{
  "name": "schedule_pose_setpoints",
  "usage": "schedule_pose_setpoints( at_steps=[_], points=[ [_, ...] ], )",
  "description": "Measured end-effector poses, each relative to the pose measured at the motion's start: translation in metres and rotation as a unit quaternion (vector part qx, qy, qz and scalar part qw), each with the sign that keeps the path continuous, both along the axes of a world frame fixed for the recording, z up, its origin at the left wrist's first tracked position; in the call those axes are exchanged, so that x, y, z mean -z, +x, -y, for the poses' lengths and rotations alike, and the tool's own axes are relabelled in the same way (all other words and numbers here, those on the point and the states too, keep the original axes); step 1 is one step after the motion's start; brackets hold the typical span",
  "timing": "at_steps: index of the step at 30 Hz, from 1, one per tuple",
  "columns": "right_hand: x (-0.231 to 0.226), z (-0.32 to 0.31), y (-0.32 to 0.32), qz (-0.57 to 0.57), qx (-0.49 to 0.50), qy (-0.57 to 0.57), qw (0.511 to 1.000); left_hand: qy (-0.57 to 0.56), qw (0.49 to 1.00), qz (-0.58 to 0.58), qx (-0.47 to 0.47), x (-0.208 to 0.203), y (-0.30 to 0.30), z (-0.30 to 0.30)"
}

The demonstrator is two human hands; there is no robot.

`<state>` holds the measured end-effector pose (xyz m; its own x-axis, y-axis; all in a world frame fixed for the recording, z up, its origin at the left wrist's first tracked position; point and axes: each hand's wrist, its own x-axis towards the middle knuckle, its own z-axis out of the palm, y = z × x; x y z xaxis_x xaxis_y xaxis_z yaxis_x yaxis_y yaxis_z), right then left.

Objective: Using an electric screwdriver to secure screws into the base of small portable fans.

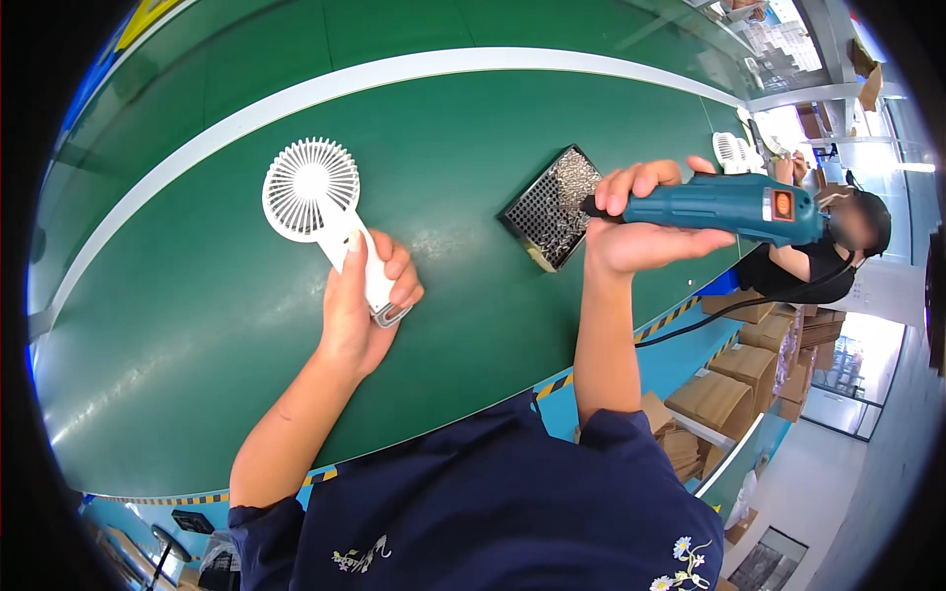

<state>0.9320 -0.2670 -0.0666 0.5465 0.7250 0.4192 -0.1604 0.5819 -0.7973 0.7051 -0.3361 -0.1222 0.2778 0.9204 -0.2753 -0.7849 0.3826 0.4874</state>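
Note:
My left hand (pixel 363 300) is closed around the handle of a white handheld fan (pixel 298 209), its round slatted head tilted up and to the left over the green table. In my right hand (pixel 641 227) lies a teal electric screwdriver (pixel 714 205), held sideways with its dark tip end pointing left and its body reaching right. Just below that tip stands a black screw tray (pixel 532 225), with a perforated grid and a heap of small silvery screws (pixel 572 182). The screwdriver's black cable (pixel 724 310) trails down from its right end.
The green table (pixel 463 335) has a white strip (pixel 424 67) along its far side. At the right, a co-worker in dark clothes (pixel 823 281) sits near another white fan (pixel 729 150). Cardboard boxes (pixel 714 399) are stacked on the floor at the lower right.

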Motion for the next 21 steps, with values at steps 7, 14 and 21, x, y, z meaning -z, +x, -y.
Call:
schedule_pose_setpoints(
  at_steps=[7,14,21],
  points=[
    [0.008,0.001,0.008,-0.020,0.008,-0.014,1.000,0.008,0.999,-0.029,0.008,-0.006,0.001,-0.002],
    [0.010,-0.002,0.003,-0.024,0.016,-0.050,0.998,0.016,1.000,-0.024,0.000,-0.001,0.000,-0.001],
    [-0.010,0.013,-0.008,-0.077,-0.017,0.015,0.997,0.045,0.995,-0.089,0.002,-0.008,0.006,0.000]
  ],
)
